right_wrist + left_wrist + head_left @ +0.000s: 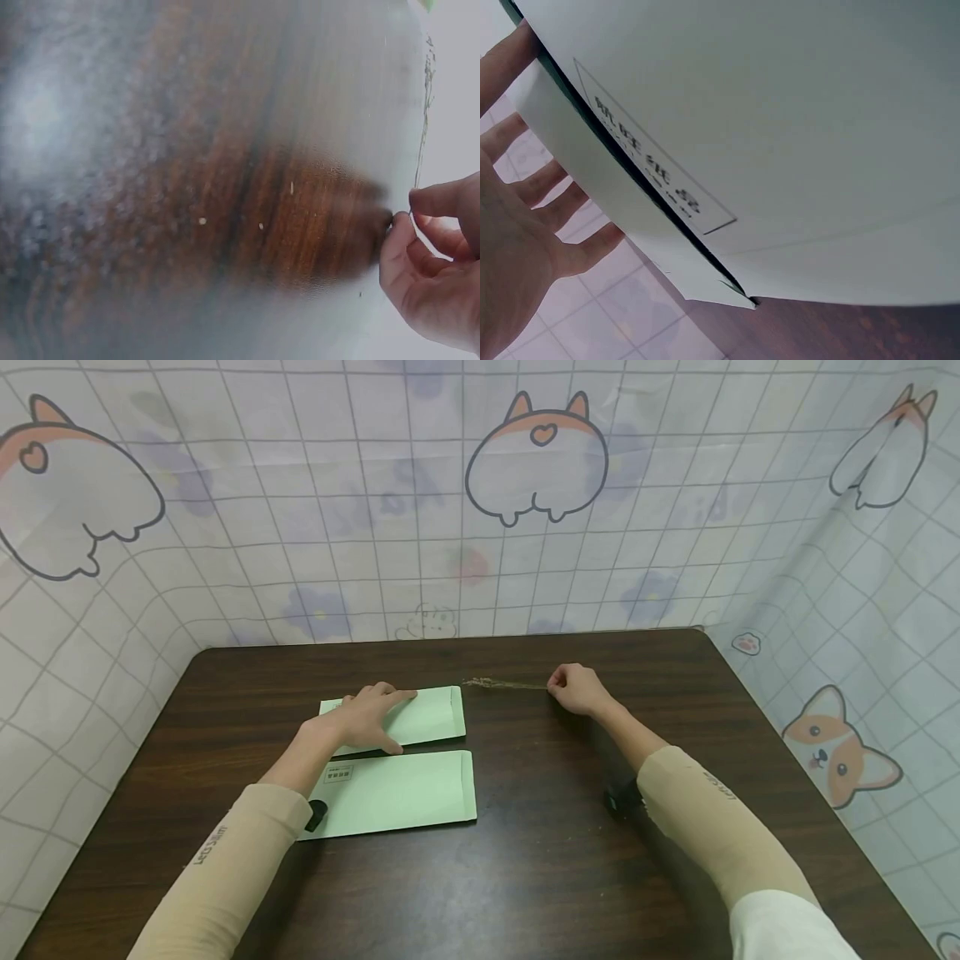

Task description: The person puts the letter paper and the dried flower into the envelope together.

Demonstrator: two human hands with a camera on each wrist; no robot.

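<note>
Two pale green envelopes lie one behind the other on the dark wooden table [540, 860]. My left hand [363, 717] rests on the far envelope [431, 714], its fingers spread. In the left wrist view, that hand [514, 240] is at the far envelope's edge, while the near envelope [802, 135] with its printed box fills most of the picture. Over to the right, my right hand [577, 687] pinches the stem end of a thin dried flower sprig [498, 683] between thumb and fingers. The sprig's seedy tip points left, toward the far envelope.
The near envelope [405, 789] lies just in front of the far one, its printed box at the left end. A patterned cloth [420, 560] hangs behind and along both sides of the table. Tiny pale specks dot the tabletop.
</note>
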